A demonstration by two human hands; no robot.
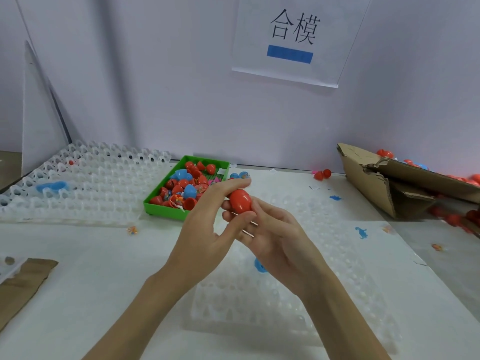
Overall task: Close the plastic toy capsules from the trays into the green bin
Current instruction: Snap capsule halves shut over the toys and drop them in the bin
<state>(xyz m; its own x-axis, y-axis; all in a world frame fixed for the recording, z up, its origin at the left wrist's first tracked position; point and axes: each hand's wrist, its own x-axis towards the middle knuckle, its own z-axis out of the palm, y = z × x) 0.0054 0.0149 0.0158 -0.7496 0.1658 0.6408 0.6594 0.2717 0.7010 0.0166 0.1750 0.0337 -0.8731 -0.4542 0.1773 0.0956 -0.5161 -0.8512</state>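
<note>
Both hands meet above the middle of the tabletop, grasping one closed red capsule: the left hand pinches it between thumb and fingers, and the right hand cups it from below. Under them lies a clear tray. The green bin, heaped with red and blue capsules, sits just behind the hands. Another clear tray fills the far left corner; a torn cardboard box lies at the right edge.

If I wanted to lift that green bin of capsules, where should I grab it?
Probably by the two long side walls of the green bin, one hand on each, coming from the near end. The rim is bare there, the tray is shallow, and its loose capsules would likely spill if tipped.
</note>
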